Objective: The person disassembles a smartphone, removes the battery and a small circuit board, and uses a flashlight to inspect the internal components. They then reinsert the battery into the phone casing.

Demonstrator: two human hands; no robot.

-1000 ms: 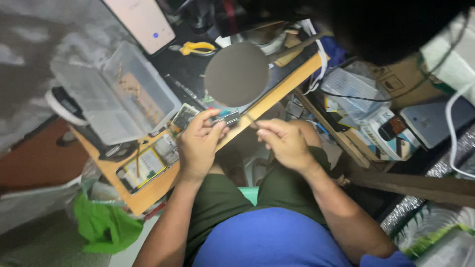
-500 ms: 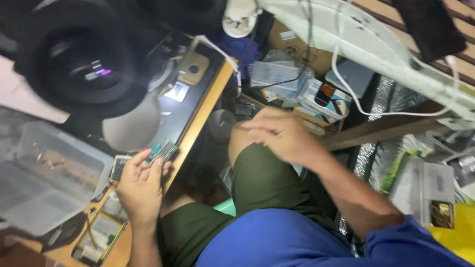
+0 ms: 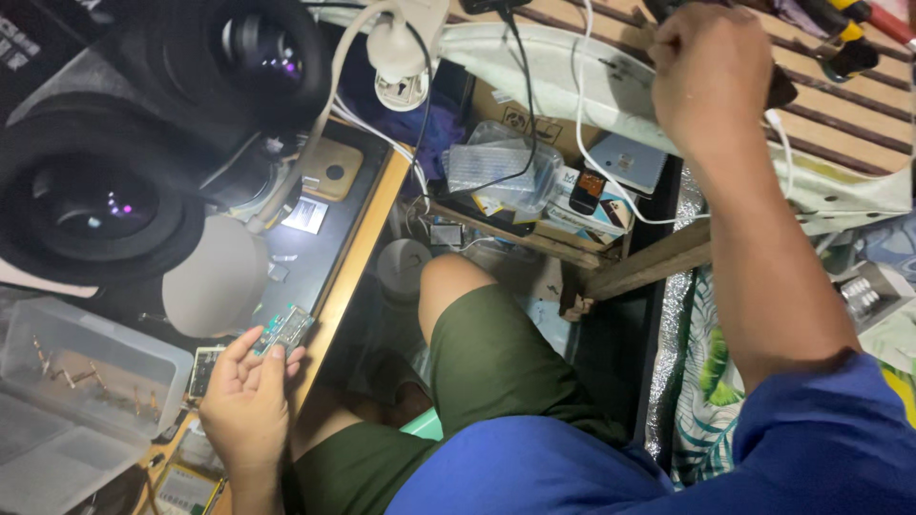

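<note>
Reaching far out to the slatted bench, the right hand (image 3: 711, 76) is now closing around a dark tool there, having left the small circuit board (image 3: 282, 330), which the left hand (image 3: 246, 401) is pinching alone at the desk edge (image 3: 358, 253).

— What's surrounding the seat?
— A dark work desk with a wooden edge (image 3: 355, 250) is running along the left, and a slatted wooden bench (image 3: 840, 114) is standing to the right.
— Lighting?
— A bright patch is glowing on the desktop.
</note>
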